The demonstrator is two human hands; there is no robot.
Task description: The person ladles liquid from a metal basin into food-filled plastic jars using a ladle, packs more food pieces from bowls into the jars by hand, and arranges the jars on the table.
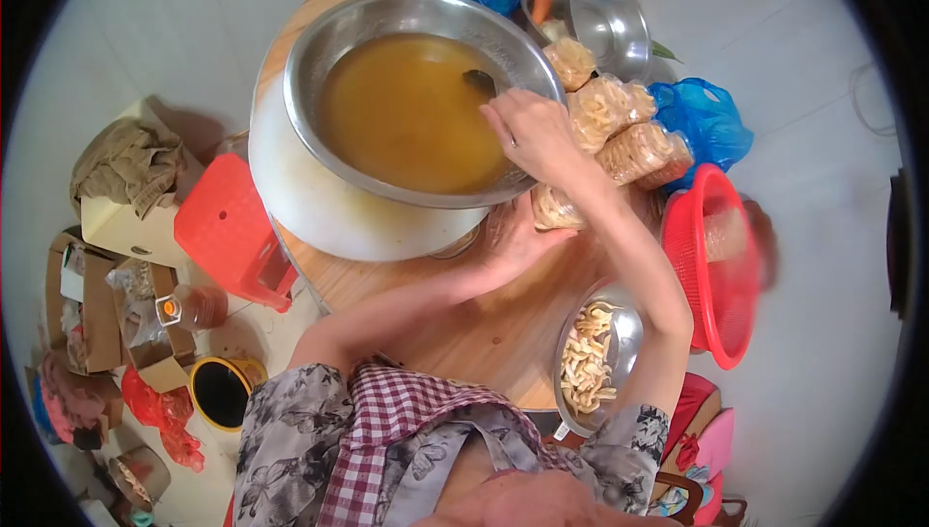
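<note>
A wide metal basin of amber liquid stands on a round white board. My right hand is over the basin's right rim with its fingers closed. By the fingertips, a dark ladle dips into the liquid; its handle is mostly hidden by the hand. Below the rim, my left hand is curled against a clear plastic container of pale strips, partly covered by my right forearm. More packed clear containers are grouped to the right of the basin.
An oval metal dish of pale strips lies at the table's near right. Red colander, blue bags and metal bowls line the right and far side. On the floor at left are a red stool, cardboard boxes and a yellow-rimmed bucket.
</note>
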